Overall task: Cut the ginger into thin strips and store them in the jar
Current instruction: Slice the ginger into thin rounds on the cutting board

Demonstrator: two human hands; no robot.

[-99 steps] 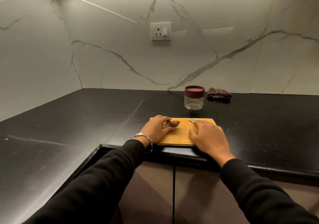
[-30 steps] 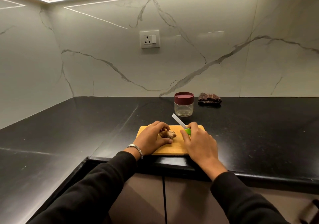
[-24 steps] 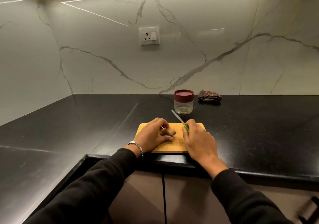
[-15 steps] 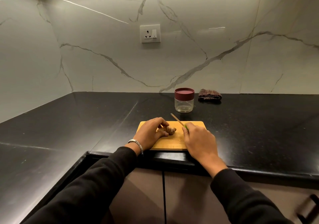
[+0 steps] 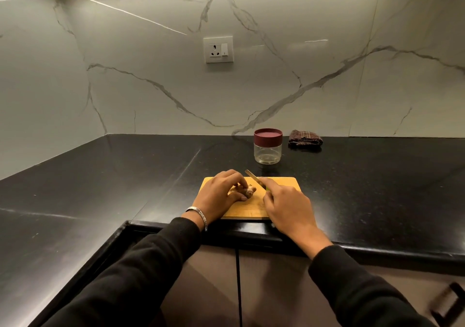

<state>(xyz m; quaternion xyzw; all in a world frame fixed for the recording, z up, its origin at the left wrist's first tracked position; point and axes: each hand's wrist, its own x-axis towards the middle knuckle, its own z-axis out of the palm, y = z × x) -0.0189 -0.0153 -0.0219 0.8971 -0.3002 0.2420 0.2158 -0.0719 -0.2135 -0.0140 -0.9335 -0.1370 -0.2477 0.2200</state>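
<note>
Wooden cutting board [image 5: 281, 185] at the near edge of a black counter [image 5: 125, 175], within easy reach; on the board's left part, a knobby piece of ginger [image 5: 247, 190], uncut as yet, pinned by curled fingers of the left hand [image 5: 221, 195] to stop rolling; just right of it on the board, right hand [image 5: 289, 204] wrapped around a knife [image 5: 254, 178], forefinger along the blade's back, tip angled over the ginger, likely for control; behind the board, lidded jar [image 5: 268, 149], ready for strips; farther back right, folded cloth [image 5: 305, 138].
</note>
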